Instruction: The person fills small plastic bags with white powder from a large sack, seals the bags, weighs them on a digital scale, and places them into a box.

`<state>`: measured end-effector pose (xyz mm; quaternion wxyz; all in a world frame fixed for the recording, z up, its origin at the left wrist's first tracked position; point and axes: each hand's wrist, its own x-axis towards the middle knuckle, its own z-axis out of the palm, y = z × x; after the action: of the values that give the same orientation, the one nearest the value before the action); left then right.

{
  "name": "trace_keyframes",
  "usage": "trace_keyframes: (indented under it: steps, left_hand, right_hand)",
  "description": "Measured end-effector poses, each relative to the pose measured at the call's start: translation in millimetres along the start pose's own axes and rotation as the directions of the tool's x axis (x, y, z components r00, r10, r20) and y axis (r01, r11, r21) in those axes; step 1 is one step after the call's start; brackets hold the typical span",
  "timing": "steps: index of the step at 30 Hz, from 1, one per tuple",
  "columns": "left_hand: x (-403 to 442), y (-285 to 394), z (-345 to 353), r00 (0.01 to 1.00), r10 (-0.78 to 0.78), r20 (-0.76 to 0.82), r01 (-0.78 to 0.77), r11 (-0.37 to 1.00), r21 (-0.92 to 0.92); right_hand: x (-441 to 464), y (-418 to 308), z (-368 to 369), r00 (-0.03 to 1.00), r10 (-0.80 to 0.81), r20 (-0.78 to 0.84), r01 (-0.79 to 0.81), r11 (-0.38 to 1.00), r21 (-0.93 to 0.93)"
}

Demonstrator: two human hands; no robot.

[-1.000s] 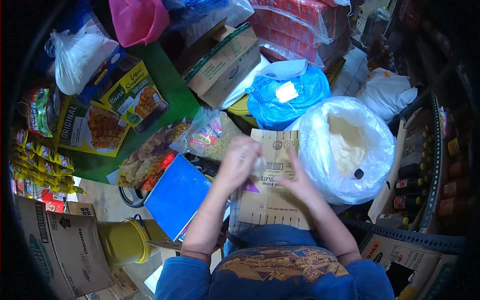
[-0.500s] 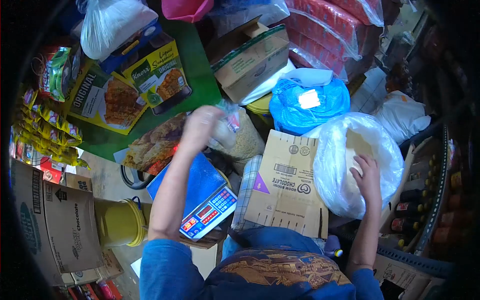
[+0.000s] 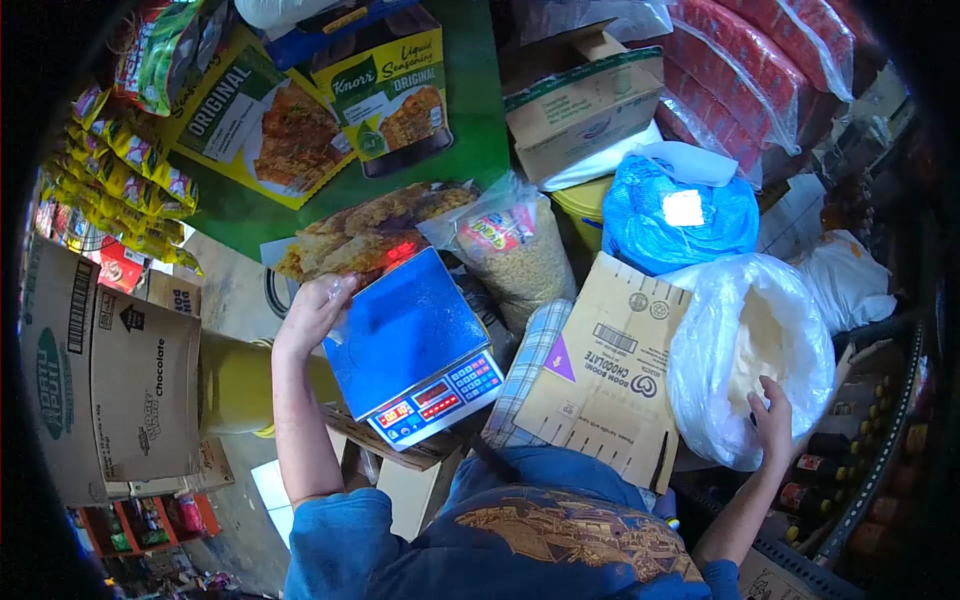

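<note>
My left hand is closed beside the upper left corner of a blue-topped digital scale. A bit of something clear shows at its fingers, too faint to name. Red digits glow on the scale's front panel, and its plate has pale specks. At the right, my right hand rests by the near rim of a plastic-lined sack, fingers apart and holding nothing visible. Pale powder lies inside it. Behind the scale stands a clear bag of beige grains, with a pink-labelled plastic packet on top.
A flattened cardboard piece lies between scale and sack. Behind are a blue plastic bag, an open carton and red wrapped packs. Brown boxes and a yellow bucket stand left; bottles line the right.
My left hand has moved from the pink-labelled packet down and left to the scale's corner. My right hand has shifted to the sack's near rim. The head view has turned slightly.
</note>
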<state>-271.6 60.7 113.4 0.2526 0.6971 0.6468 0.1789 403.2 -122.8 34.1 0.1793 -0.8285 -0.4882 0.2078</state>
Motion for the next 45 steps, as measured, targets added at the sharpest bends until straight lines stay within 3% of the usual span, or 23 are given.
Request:
trace_keyframes:
  steps: [3,4,5,7,11,15,18,21,24,26,27,31,33,35,37,39,40,42,45]
  left_hand:
    - [-4.8,-31.2,14.8,0.993,-0.122,-0.008,0.121,0.991,-0.056]
    - [-1.9,-38.2,25.6,0.998,-0.064,-0.017,0.063,0.997,-0.036]
    - [0.6,-45.5,37.1,0.988,-0.147,0.045,0.146,0.989,0.021]
    - [11.5,-66.4,67.9,0.999,-0.013,0.049,0.016,0.997,-0.073]
    - [35.0,-60.8,117.2,0.988,0.115,0.102,-0.128,0.982,0.14]
    - [44.2,-58.6,152.1,0.983,0.105,0.149,-0.124,0.984,0.129]
    - [43.4,-61.4,164.9,0.986,0.153,0.064,-0.164,0.954,0.251]
    - [40.5,-68.9,165.0,0.994,0.096,-0.059,-0.083,0.979,0.187]
    - [28.5,-58.0,126.2,0.979,-0.047,-0.199,-0.02,0.947,-0.32]
    - [13.7,-24.4,90.6,0.969,-0.117,-0.218,-0.015,0.85,-0.527]
    - [13.4,-32.5,84.4,0.985,-0.043,-0.169,-0.091,0.696,-0.712]
    - [0.5,44.1,81.5,0.937,0.259,-0.235,-0.35,0.697,-0.626]
    - [-5.0,90.8,95.6,0.953,0.282,-0.112,-0.279,0.669,-0.689]
    - [-2.8,123.5,132.1,0.894,0.426,-0.136,-0.418,0.687,-0.595]
    - [-2.0,148.6,166.7,0.761,0.615,-0.206,-0.641,0.666,-0.381]
    - [-18.5,177.0,196.0,0.827,0.544,-0.143,-0.56,0.774,-0.295]
    - [-25.8,185.0,211.1,0.829,0.54,-0.147,-0.558,0.776,-0.294]
    - [-36.0,192.0,230.8,0.85,0.526,0.021,-0.467,0.773,-0.43]
    - [-42.1,196.8,231.5,0.818,0.573,0.042,-0.496,0.741,-0.454]
  right_hand:
    - [-0.1,8.6,7.6,0.998,0.048,0.047,-0.05,0.998,0.039]
    - [1.7,10.0,9.4,0.998,0.041,0.054,-0.043,0.998,0.037]
    - [3.3,11.9,11.4,0.998,0.034,0.058,-0.036,0.999,0.027]
    - [6.2,13.7,12.6,0.996,0.027,0.088,-0.027,1.0,-0.001]
    - [6.5,20.9,17.6,0.993,0.063,0.102,-0.066,0.997,0.025]
    - [6.7,21.2,17.9,0.991,0.084,0.104,-0.089,0.995,0.048]
    - [6.9,29.9,21.8,0.995,0.055,0.077,-0.061,0.995,0.073]
    - [6.1,28.1,20.0,0.994,0.06,0.096,-0.067,0.995,0.075]
    - [4.9,26.9,14.2,0.999,-0.04,0.026,0.042,0.996,-0.077]
    - [2.1,6.3,6.1,0.995,-0.089,-0.052,0.085,0.994,-0.075]
    - [-0.5,-9.1,0.7,0.982,-0.136,-0.134,0.126,0.989,-0.077]
    - [-5.6,-85.8,-6.0,0.94,-0.28,-0.195,0.28,0.96,-0.027]
    - [-10.4,-127.4,4.2,0.897,-0.418,-0.146,0.428,0.903,0.045]
    - [-21.0,-166.1,24.6,0.833,-0.547,-0.076,0.553,0.827,0.103]
    - [-35.2,-200.6,52.3,0.785,-0.619,0.011,0.61,0.777,0.155]
    - [-44.2,-217.9,72.9,0.734,-0.678,0.041,0.667,0.73,0.148]
    - [-48.6,-220.9,83.3,0.748,-0.663,0.024,0.644,0.734,0.218]
    - [-51.9,-215.4,95.7,0.79,-0.613,0.008,0.578,0.749,0.322]
    - [-44.3,-197.1,99.9,0.796,-0.604,0.04,0.531,0.728,0.434]
